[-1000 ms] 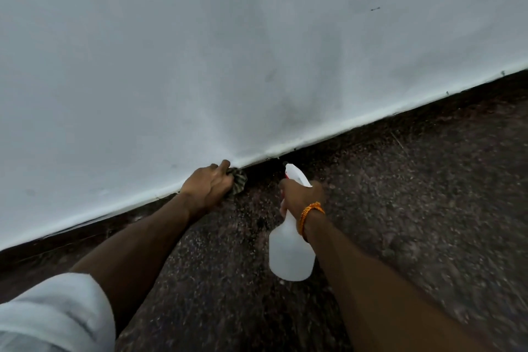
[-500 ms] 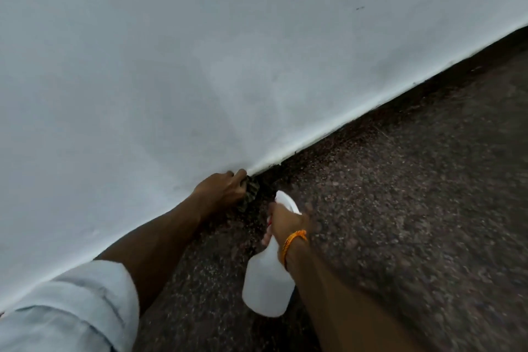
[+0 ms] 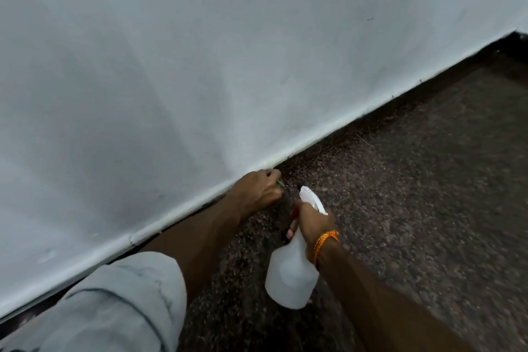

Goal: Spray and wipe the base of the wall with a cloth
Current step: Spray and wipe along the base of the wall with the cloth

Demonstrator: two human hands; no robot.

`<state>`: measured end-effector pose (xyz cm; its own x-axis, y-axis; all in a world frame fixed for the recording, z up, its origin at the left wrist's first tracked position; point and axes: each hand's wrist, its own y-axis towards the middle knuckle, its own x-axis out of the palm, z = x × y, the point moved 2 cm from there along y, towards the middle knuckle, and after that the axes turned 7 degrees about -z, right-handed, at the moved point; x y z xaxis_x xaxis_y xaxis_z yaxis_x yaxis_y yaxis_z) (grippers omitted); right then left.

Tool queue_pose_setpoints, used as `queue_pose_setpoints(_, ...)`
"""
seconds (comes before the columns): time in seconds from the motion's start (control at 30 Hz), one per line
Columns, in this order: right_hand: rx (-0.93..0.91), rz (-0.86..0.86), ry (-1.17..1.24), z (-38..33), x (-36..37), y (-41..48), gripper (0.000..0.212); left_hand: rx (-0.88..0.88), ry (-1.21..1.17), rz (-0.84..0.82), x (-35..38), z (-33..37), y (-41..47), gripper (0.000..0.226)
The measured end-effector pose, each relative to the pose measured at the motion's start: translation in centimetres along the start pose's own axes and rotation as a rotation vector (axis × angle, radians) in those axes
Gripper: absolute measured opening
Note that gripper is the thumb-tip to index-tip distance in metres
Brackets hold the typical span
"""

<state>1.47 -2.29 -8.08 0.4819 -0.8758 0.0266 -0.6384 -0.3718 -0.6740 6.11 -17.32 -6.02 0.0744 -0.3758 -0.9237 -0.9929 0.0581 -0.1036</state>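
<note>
A white wall [image 3: 200,66] meets the dark speckled floor along a slanting base line [image 3: 328,131]. My left hand [image 3: 258,191] grips a dark cloth [image 3: 281,183] and presses it against the base of the wall; only a sliver of the cloth shows past the fingers. My right hand [image 3: 313,223] grips the neck of a white spray bottle [image 3: 291,271], its nozzle pointing up toward the wall just right of the cloth. An orange thread band circles my right wrist.
The dark speckled floor [image 3: 414,194] stretches off to the right and toward me. My rolled light sleeve [image 3: 123,308] fills the lower left. A few small dark marks dot the wall at the upper right.
My view has tilted, so the wall base runs steeper. Both hands have kept close together at the base, the left still on the cloth, the right still on the bottle.
</note>
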Motion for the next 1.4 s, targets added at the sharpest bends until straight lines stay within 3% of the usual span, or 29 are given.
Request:
queue_pose_setpoints(0.17, 0.005, -0.005, 0.04, -0.7, 1.4, -0.4, 0.021, -0.031, -0.243, -0.139, 3.3, 0.0, -5.3, 0.065)
queue_pose_setpoints(0.2, 0.008, -0.013, 0.045, -0.8, 1.6, -0.5, 0.02, -0.027, -0.239, -0.171, 3.8, 0.0, -6.8, 0.062)
queue_pose_setpoints(0.27, 0.004, -0.021, 0.044, -0.7, 1.9, -1.0, 0.02, -0.018, -0.116, -0.253, 4.1, 0.2, -8.6, 0.03)
queue_pose_setpoints(0.3, 0.0, -0.026, 0.038, -0.6, 2.0, -1.4, 0.021, -0.031, -0.078, -0.209, 3.8, 0.1, -8.7, 0.025)
queue_pose_setpoints(0.5, -0.051, -0.025, -0.009, -1.5, 1.4, -2.4, 0.021, -0.027, 0.054, -0.01, 0.2, -0.6, -4.2, 0.018)
queue_pose_setpoints(0.67, -0.06, -0.053, -0.015, -2.1, 1.0, -2.0, 0.016, 0.067, 0.109, -0.09, 2.3, -1.4, -7.9, 0.038)
queue_pose_setpoints(0.77, -0.069, -0.068, 0.022, -2.3, 1.0, -2.1, 0.016, 0.098, 0.059, -0.233, 3.5, -1.1, -13.2, 0.027)
queue_pose_setpoints(1.13, -0.019, -0.269, -0.102, 3.9, 5.8, -6.1, 0.019, -0.13, 0.088, -0.525, 0.2, -2.2, -26.3, 0.041)
queue_pose_setpoints(1.27, -0.028, -0.315, -0.163, 6.0, 7.6, -6.6, 0.007, -0.162, 0.145, -0.413, -0.5, -1.9, -29.3, 0.051)
queue_pose_setpoints(1.4, -0.022, -0.319, -0.141, 6.8, 9.1, -6.6, 0.015, -0.18, 0.14, -0.5, 0.7, -1.9, -29.6, 0.039)
